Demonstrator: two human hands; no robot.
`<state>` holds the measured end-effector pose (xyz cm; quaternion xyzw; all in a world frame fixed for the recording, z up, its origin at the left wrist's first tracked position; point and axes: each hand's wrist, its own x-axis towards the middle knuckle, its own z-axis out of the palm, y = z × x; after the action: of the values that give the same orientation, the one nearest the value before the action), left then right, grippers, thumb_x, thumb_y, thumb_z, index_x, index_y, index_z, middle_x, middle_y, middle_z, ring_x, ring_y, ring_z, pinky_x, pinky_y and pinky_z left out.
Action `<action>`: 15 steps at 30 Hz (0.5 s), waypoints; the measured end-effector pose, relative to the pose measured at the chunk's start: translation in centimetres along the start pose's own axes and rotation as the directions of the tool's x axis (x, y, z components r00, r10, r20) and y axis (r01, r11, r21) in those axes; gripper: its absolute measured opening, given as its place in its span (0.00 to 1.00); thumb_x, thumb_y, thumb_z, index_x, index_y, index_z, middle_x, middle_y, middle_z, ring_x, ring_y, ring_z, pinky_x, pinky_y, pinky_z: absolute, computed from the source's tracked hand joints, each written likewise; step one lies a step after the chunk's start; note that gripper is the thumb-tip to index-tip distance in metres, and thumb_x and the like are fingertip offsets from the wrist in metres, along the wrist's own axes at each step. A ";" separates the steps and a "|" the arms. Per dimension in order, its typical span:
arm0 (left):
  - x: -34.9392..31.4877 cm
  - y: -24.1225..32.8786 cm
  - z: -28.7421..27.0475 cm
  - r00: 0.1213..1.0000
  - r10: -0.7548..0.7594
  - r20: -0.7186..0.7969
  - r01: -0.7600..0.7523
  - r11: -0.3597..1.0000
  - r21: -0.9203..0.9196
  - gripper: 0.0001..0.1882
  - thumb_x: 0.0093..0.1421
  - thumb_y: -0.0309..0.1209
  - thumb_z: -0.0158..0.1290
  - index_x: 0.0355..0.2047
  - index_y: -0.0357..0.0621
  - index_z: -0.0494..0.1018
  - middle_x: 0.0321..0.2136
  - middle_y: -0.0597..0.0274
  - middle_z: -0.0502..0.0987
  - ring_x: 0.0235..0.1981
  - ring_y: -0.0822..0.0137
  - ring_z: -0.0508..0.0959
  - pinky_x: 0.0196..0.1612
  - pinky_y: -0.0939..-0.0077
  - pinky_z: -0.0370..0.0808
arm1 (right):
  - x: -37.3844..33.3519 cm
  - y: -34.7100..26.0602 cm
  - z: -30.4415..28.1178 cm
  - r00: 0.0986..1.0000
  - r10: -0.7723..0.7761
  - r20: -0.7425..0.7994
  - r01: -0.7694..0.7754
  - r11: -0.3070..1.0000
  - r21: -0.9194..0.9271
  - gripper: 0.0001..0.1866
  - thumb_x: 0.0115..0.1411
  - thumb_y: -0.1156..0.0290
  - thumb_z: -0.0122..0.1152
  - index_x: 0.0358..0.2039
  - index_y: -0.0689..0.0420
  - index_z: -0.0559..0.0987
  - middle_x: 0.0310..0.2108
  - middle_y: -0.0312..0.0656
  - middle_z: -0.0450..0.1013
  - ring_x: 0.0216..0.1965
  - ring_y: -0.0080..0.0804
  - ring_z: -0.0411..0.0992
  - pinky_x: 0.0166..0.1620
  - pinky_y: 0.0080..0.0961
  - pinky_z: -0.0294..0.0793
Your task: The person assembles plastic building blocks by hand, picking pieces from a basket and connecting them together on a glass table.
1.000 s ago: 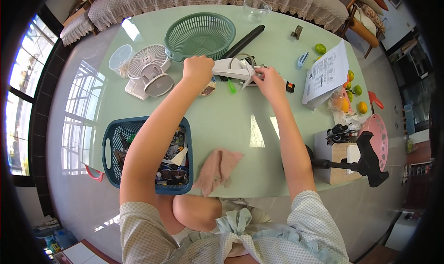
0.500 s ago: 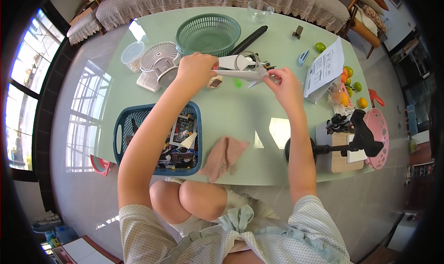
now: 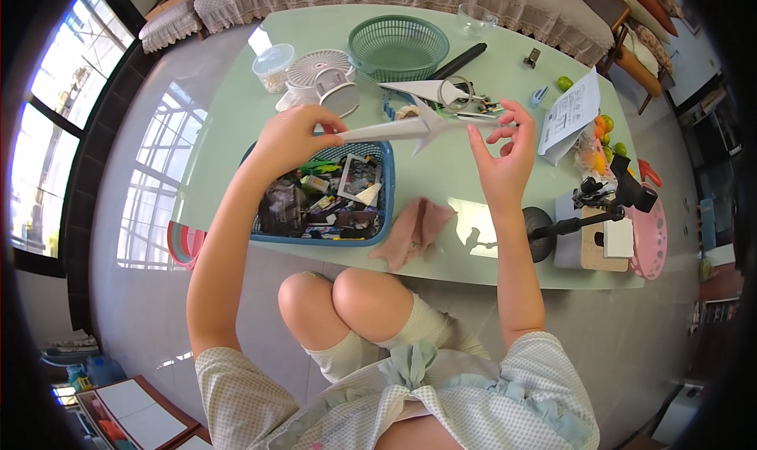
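My left hand (image 3: 296, 138) pinches one end of a long, pale grey-white toy-like piece (image 3: 382, 132) with pointed fins, shaped like a sword or a plane. It is held level above the table. My right hand (image 3: 509, 150) is at its narrow far end, fingers spread and curved, thumb close to it; whether they touch I cannot tell. Below my left hand sits a blue basket (image 3: 386, 213) full of small mixed toy parts. Beyond the held piece lie another white pointed piece (image 3: 406, 89), a clear ring-shaped thing (image 3: 456, 93) and several small items.
At the back of the pale green table (image 3: 315, 28) stand a green basket (image 3: 398, 44), a white fan (image 3: 319, 69) and a lidded tub (image 3: 274, 62). A pink cloth (image 3: 414, 233) lies near the front edge. To the right are a black stand (image 3: 540, 237), a paper sheet (image 3: 569, 117) and fruit (image 3: 605, 126).
The view has shifted, so the table's things appear farther right. Held by my left hand, the white piece has come nearer over the blue basket. My right fingers have opened from a pinch.
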<state>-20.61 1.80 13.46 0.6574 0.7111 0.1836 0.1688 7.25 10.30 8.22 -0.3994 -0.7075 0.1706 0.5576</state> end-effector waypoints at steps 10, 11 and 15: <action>-3.9 -7.7 -1.7 0.995 -0.014 -0.102 -0.011 0.970 -0.241 0.12 0.52 0.31 0.61 0.37 0.42 0.81 0.25 0.62 0.77 0.25 0.72 0.67 0.31 0.76 0.67 | -1.9 -1.8 6.2 0.849 0.162 0.503 -0.400 0.819 0.411 0.22 0.54 0.67 0.70 0.50 0.56 0.77 0.32 0.32 0.71 0.28 0.16 0.68 0.30 0.15 0.67; -3.7 -7.8 -1.3 0.994 -0.021 -0.105 -0.006 0.968 -0.251 0.12 0.53 0.31 0.61 0.37 0.40 0.81 0.25 0.64 0.76 0.25 0.73 0.66 0.32 0.76 0.66 | -1.8 -1.7 7.0 0.840 0.157 0.520 -0.438 0.763 0.476 0.22 0.56 0.67 0.69 0.50 0.56 0.76 0.34 0.32 0.72 0.29 0.16 0.69 0.30 0.15 0.67; -2.4 -8.0 -0.3 0.993 0.009 -0.122 -0.041 0.963 -0.267 0.11 0.53 0.31 0.62 0.36 0.41 0.81 0.24 0.66 0.76 0.25 0.74 0.64 0.32 0.77 0.65 | -1.6 -1.8 8.7 0.885 0.170 0.433 -0.416 0.705 0.574 0.15 0.58 0.67 0.66 0.44 0.59 0.79 0.32 0.32 0.75 0.28 0.16 0.69 0.30 0.14 0.66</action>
<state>-27.55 -1.10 9.85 0.6251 0.6800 0.3196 0.2115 -1.38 9.72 5.60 -0.2521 -0.6156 0.5616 0.4920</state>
